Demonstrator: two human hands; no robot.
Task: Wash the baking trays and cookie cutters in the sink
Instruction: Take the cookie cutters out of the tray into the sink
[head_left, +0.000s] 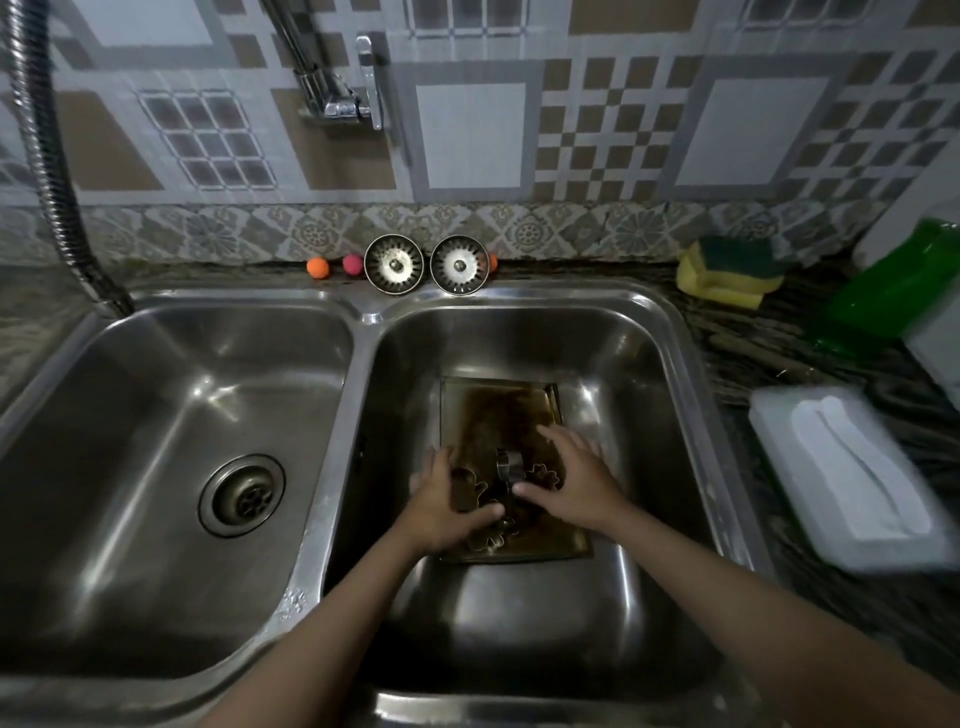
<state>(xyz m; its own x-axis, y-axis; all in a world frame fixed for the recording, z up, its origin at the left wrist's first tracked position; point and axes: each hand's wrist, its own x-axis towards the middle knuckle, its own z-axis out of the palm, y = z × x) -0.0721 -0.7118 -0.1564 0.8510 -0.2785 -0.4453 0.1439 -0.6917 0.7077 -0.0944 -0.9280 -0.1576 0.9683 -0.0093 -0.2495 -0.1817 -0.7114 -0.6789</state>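
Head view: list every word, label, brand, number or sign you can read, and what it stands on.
None can be read.
Green bottle: no label text shows.
White container: only a raised shape on the lid, no letters.
Sink rim: an embossed mark between the basins, too blurred to tell whether it is ornament or text.
Baking tray and cookie cutters: no markings visible.
Wall tiles: patterns only.

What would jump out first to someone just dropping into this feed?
Both hands, the left hand and the right hand, reach into the right basin of the sink, working at cookie cutters on a dark, stained baking tray. Next come two metal strainers propped on the back ledge, then the yellow-green sponge and green bottle on the counter at right.
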